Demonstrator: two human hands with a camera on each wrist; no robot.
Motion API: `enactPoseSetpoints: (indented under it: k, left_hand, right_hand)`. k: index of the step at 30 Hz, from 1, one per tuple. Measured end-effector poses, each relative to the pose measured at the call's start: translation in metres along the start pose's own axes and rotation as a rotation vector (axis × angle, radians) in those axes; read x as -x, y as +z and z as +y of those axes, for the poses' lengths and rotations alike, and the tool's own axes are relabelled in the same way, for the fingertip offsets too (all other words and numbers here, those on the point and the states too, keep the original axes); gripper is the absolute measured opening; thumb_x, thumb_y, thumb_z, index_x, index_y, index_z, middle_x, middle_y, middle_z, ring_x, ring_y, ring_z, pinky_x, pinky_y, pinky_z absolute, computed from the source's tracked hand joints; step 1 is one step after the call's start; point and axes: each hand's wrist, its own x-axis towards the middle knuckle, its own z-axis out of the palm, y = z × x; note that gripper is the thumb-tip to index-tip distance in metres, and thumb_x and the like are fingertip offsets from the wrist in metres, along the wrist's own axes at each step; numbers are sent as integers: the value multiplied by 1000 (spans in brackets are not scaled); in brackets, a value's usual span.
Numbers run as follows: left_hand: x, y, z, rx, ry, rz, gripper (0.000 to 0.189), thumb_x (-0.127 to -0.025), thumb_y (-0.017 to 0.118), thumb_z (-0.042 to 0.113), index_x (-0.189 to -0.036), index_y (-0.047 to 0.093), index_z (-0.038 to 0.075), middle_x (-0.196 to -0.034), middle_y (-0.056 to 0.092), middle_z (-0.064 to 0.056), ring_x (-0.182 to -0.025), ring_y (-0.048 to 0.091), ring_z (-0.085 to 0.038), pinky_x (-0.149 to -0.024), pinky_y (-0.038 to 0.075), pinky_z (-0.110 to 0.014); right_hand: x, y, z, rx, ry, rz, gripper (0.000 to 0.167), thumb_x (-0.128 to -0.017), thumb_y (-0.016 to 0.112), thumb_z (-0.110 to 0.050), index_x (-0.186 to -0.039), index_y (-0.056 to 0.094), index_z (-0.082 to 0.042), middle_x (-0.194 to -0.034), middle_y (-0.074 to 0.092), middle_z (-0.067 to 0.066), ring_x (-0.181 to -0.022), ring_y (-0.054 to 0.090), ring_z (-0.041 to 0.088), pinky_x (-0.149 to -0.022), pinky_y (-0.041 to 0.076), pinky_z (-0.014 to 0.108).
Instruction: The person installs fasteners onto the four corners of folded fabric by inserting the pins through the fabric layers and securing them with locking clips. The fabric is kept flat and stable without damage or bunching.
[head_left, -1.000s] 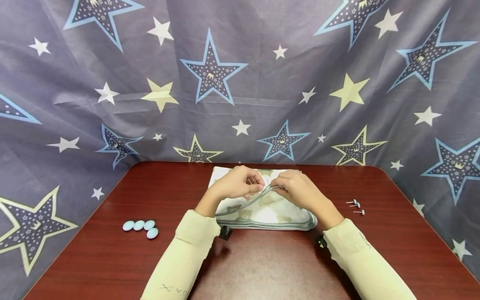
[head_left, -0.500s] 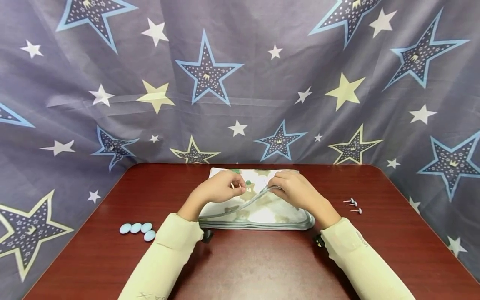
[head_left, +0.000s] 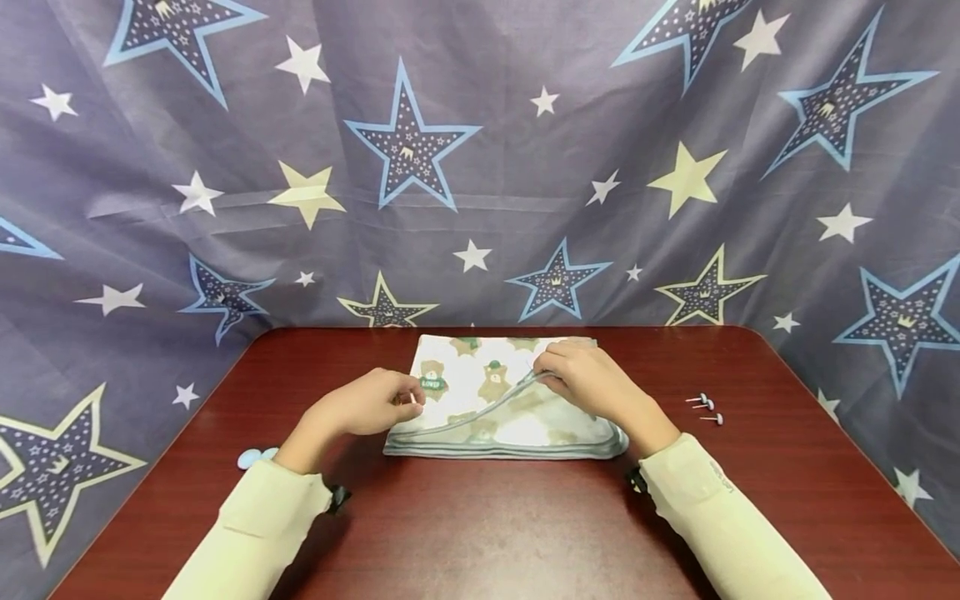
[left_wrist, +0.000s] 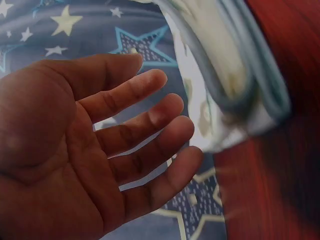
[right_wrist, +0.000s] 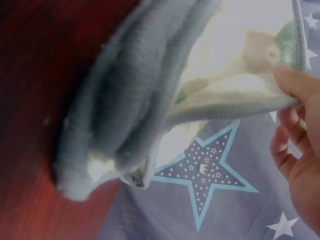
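Observation:
A white folded blanket (head_left: 450,367) printed with brown bears and bound in grey-green edging lies on the dark red table, seen in the head view. Thumb and fingers of my right hand (head_left: 588,379) pinch a bound edge of its top layer, lifting that edge into a slanting line. The right wrist view shows this lifted edge between the thumb and fingers of the right hand (right_wrist: 302,125). At the blanket's left side is my left hand (head_left: 367,404), its fingers loosely bent around nothing. In the left wrist view the left hand (left_wrist: 105,135) has its fingers spread apart.
Three pins (head_left: 705,406) with pale blue heads lie on the table to the right. Pale blue oval pieces (head_left: 251,457) sit at the left, partly covered by my left forearm. A grey curtain (head_left: 495,192) with stars hangs behind the table (head_left: 480,533).
My left hand has moved left, away from the blanket's middle to its left side, uncovering printed bears. The right hand keeps pinching the lifted edge in nearly the same place.

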Motion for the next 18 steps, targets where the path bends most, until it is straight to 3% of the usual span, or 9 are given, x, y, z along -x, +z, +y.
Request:
enactPoseSetpoints:
  k: [9,15,18]
  left_hand:
    - [35,-1,-24,-26,-102,17,11,-92,73,14,-102,71,11,-86,66,6,-76,58,-10,-73,49,-35]
    - [55,-2,-37,-119,-181,15,17,-85,81,13,-98,70,12,-88,65,3,-79,56,-16,-73,48,-38]
    - [66,-4,-42,-180,-249,5,18,-83,82,14,-95,69,14,-85,62,2,-78,54,-18,-71,47,-40]
  right_hand:
    - [0,-1,0,-11,6,-4,11,-88,80,-11,-95,72,-15,-92,68,-2,-88,67,17,-79,54,36]
    - [1,0,0,-10,1,1,12,-88,80,-10,-94,72,-15,-93,68,-3,-89,67,17,-79,54,35]
    - [2,-1,1,-1,-1,1,13,-87,80,-9,-95,72,-15,-93,68,-2,-90,67,18,-80,54,35]
